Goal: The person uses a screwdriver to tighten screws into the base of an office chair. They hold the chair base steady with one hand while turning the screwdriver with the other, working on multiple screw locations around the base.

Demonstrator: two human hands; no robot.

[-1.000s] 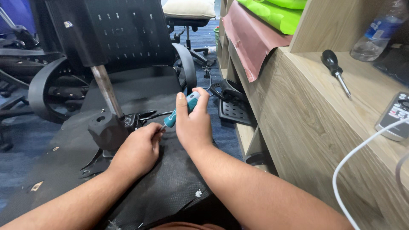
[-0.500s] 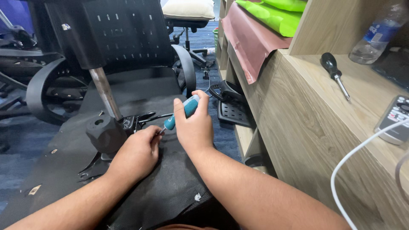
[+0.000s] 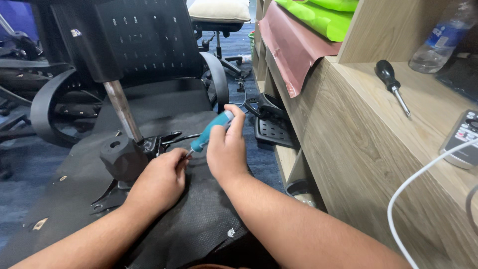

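My right hand (image 3: 226, 149) grips the teal handle of a screwdriver (image 3: 209, 132), which slants down to the left. My left hand (image 3: 159, 179) rests on the black underside of an upturned chair seat (image 3: 164, 229), its fingers pinched around the screwdriver's tip, which they hide. Just left of that hand sits the black mechanism block (image 3: 122, 157) with a metal gas cylinder (image 3: 122, 109) rising from it. A thin black lever (image 3: 177, 139) sticks out toward the screwdriver.
A black mesh chair back (image 3: 139, 35) and armrests (image 3: 45, 109) stand behind the seat. On the right is a wooden shelf unit (image 3: 358, 144) carrying a black-handled screwdriver (image 3: 393, 84), a plastic bottle (image 3: 438, 42), a remote (image 3: 460, 137) and a white cable (image 3: 413, 184).
My right hand has lifted and tilted the screwdriver handle a little to the right. My left hand stays at the tip.
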